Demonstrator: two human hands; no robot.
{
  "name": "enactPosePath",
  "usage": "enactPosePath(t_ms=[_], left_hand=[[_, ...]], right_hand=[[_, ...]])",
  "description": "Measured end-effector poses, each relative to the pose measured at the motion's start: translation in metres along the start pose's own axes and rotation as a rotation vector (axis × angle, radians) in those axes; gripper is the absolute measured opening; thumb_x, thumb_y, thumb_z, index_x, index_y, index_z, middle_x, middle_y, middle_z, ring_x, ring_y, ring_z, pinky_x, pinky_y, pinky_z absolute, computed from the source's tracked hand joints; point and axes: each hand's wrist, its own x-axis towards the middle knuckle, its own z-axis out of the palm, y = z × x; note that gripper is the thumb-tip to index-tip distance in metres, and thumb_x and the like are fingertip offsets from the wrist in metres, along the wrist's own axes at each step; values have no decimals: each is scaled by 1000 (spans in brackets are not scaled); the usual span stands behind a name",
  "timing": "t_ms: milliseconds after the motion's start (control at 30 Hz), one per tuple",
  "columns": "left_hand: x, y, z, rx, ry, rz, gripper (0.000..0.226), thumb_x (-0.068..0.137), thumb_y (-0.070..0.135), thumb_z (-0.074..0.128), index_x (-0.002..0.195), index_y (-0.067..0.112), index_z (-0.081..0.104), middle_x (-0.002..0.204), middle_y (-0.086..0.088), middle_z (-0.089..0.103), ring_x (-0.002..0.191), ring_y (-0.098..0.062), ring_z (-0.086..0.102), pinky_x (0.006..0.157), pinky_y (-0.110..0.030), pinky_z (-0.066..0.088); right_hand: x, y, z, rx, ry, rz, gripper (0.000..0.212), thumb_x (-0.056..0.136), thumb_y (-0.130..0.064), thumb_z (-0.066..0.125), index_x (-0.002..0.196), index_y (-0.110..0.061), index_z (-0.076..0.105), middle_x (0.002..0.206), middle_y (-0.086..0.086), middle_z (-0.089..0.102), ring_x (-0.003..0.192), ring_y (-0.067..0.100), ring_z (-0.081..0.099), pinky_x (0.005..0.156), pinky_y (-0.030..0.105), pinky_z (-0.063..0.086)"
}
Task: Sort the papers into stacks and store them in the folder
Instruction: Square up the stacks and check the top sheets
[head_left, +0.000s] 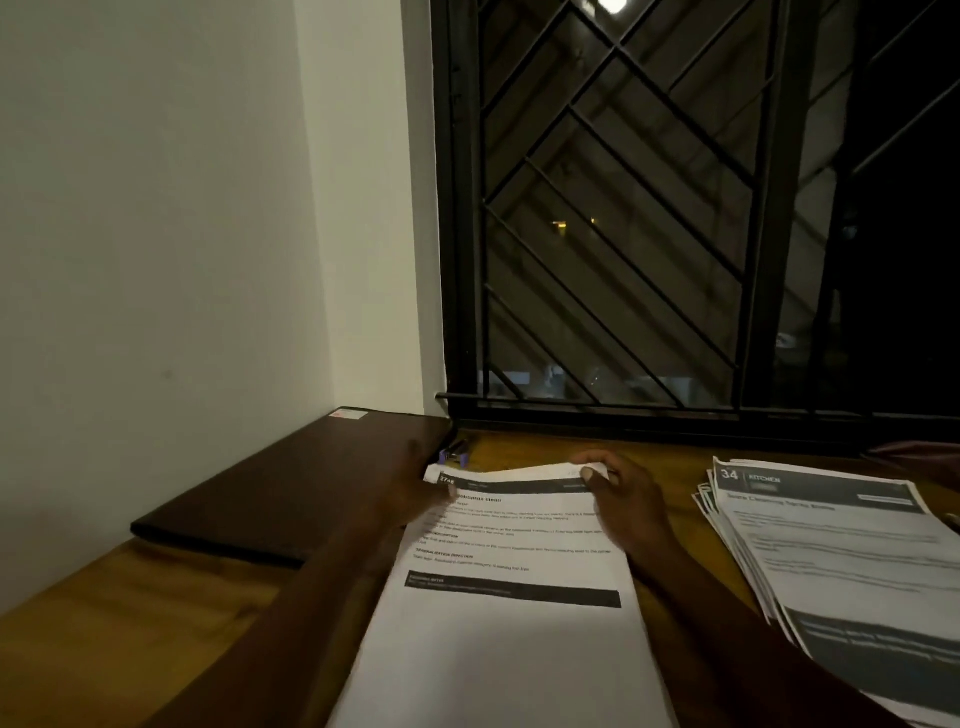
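A stack of printed papers (509, 613) lies on the wooden table (130, 613) in front of me, its top sheet headed by a dark bar. My left hand (415, 488) grips the stack's far left corner. My right hand (618, 499) pinches the far right edge, thumb on top, lifting the top edge slightly. A second, fanned stack of papers (841, 561) headed "34 KITCHEN" lies to the right. A closed dark folder (291, 493) rests at the back left against the wall.
A small purple and black binder clip (454, 454) lies between the folder and the papers. A window with a black metal grille (623, 234) stands behind the table. A white wall (156, 260) borders the left side.
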Motion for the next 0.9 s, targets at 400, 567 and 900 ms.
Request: enactPosePath(t_ms=[400,567,900], left_hand=[[47,34,101,211,-110,395,19,99,29,52,83,21,57,84,-3,61,84,-22,57,71,-31,40],[41,34,104,135,-119,420,18,100,29,50,90,21,63,84,0,59,77,-15,51,64,-26,30],[26,44,111,61,-81,468,25,100,20,50,76,18,57,74,4,58,59,-4,45,53,-17,27]], right_hand=[[-2,3,2,56,-39,33,21,97,-36,48,117,-29,52,92,-10,60,77,5,61,60,11,47],[11,-4,0,554,-138,395,54,93,-61,26,125,-24,49,107,9,64,84,23,66,71,37,54],[21,-15,-14,541,-10,419,45,99,-50,31,120,-16,53,133,21,55,110,37,60,97,47,47]])
